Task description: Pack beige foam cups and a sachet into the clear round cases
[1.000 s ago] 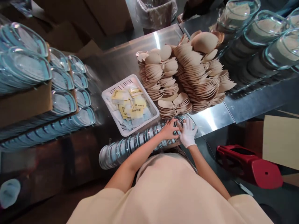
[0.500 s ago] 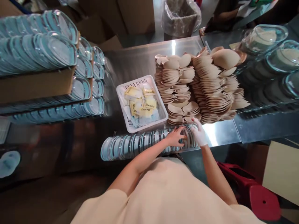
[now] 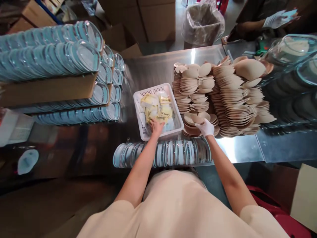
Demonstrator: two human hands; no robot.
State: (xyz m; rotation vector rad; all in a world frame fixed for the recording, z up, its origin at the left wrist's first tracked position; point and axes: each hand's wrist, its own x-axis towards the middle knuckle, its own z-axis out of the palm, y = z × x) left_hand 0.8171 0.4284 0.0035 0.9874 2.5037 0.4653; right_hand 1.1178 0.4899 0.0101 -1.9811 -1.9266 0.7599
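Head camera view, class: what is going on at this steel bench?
A person stands at a steel table. The bare left hand reaches into a white basket of yellow-printed sachets. The white-gloved right hand rests on a low stack of beige pads, beside taller piles. A row of clear plastic cases lies on its side along the near edge. Another person's gloved hand shows at the far right.

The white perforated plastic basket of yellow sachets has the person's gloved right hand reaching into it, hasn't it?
Not quite: the head view shows the bare left hand in the white perforated plastic basket of yellow sachets. The gloved right hand rests on the beige moulded cups beside it.
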